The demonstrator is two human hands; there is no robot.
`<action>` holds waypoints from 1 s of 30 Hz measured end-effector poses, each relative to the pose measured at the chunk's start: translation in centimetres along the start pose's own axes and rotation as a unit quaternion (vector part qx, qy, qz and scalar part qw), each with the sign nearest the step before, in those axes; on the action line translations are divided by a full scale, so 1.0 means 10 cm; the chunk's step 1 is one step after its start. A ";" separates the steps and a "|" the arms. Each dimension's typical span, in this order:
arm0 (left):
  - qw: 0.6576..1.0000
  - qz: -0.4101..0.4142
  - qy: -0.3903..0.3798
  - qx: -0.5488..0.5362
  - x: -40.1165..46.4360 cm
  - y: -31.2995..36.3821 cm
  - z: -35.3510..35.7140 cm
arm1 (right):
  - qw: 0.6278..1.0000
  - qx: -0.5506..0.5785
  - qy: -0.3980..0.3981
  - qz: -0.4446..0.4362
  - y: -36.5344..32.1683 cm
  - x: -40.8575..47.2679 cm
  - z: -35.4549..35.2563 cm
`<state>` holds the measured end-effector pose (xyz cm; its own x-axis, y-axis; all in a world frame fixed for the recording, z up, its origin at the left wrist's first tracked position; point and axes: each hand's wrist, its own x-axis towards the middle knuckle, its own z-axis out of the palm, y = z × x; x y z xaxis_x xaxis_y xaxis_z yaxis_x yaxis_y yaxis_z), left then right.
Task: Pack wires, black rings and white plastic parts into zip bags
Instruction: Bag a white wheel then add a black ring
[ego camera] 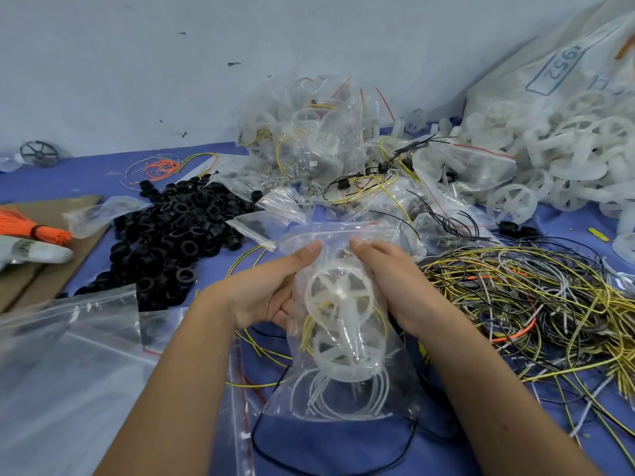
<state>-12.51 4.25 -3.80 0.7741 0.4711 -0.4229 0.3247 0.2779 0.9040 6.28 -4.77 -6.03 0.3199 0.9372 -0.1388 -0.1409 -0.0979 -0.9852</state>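
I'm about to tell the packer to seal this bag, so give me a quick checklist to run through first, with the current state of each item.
1. Both hands on the bag: ok. The left hand and right hand hold the zip bag near its top.
2. White plastic part inside: ok. A wheel-shaped part shows through the film.
3. Wires inside: ok. White wires coil at the bottom, yellow ones alongside.
4. Black ring inside: cannot tell. None is visible through the film.
5. Zip strip free of wires: cannot tell. The film is crumpled there.
6. Spare rings within reach: ok. The ring pile lies left of the bag.
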 end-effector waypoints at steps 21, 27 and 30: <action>0.970 0.181 0.024 -0.163 0.00 -0.28 -0.13 | 0.988 0.041 0.097 -0.117 -0.09 -0.02 -0.09; 0.944 0.262 0.091 -0.178 0.04 -0.27 -0.24 | 0.984 0.068 0.123 -0.112 -0.09 0.00 -0.14; 0.940 0.274 0.142 -0.148 0.07 -0.26 -0.28 | 0.980 0.068 0.144 -0.117 -0.12 0.00 -0.17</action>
<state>-14.37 6.17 -6.64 0.5912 0.8041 0.0628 -0.2784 0.1304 0.9516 8.03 -5.22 -5.02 0.6064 0.7938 0.0465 -0.1505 0.1720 -0.9735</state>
